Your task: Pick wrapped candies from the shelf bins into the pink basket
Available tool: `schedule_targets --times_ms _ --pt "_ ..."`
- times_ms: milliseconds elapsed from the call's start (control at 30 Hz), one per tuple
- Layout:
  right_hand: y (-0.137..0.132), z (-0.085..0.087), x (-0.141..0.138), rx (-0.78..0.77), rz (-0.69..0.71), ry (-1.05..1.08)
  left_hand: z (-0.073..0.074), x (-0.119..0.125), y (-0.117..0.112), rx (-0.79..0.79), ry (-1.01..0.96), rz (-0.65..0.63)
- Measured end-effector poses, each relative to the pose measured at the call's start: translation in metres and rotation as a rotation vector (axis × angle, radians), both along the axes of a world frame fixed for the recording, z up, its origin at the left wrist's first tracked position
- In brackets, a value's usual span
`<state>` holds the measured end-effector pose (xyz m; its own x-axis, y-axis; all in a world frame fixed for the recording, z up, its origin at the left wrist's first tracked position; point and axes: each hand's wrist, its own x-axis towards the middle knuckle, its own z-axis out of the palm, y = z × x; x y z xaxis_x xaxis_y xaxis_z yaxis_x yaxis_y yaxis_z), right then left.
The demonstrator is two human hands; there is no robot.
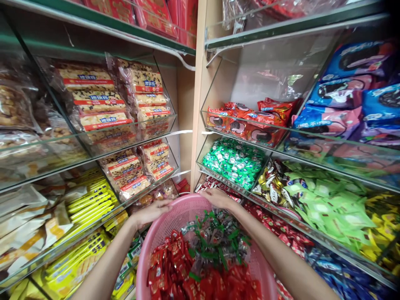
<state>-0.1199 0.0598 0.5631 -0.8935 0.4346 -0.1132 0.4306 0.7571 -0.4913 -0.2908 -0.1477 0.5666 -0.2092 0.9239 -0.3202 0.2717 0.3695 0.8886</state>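
Note:
A pink plastic basket (167, 216) with a perforated wall is at the bottom centre. Inside lie red-wrapped sweets (170, 264) and, toward the far right side, clear packets with green ties (218, 241). My left hand (151, 213) is at the basket's far left rim, its fingers reaching over the edge. At the far rim, slightly right of the middle, my right hand (218, 198) grips the basket with the fingers bent over it. My right forearm passes over the basket's right side. The undersides of both hands are hidden.
Glass-fronted shelves meet in a corner ahead. Left compartments hold sesame pastry packs (100, 100) and yellow packets (90, 204). On the right are green-wrapped sweets (234, 162), red biscuit packs (250, 121), blue packs (328, 121) and light green packets (331, 204). A wooden post (198, 100) divides them.

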Motion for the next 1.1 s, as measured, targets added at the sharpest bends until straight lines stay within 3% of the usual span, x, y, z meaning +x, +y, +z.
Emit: schedule_targets --times_ms 100,233,467,667,833,1100 --pt "0.003 -0.005 0.003 0.026 -0.003 -0.022 -0.013 0.007 -0.021 0.086 -0.055 0.124" --pt "0.001 -0.007 0.000 0.061 0.018 -0.029 -0.022 0.017 -0.024 0.148 -0.200 0.233" --pt "0.002 -0.005 0.000 0.076 0.016 -0.030 -0.015 0.010 -0.015 0.160 -0.162 0.167" --pt "0.001 -0.014 0.009 0.067 -0.016 -0.019 -0.013 0.000 -0.011 0.140 -0.164 0.058" --pt "-0.002 -0.017 0.017 0.061 -0.011 -0.010 -0.011 -0.005 0.010 0.008 -0.049 0.059" --pt "-0.010 -0.002 0.017 0.089 0.005 -0.008 -0.009 -0.002 0.061 -0.009 0.036 -0.024"
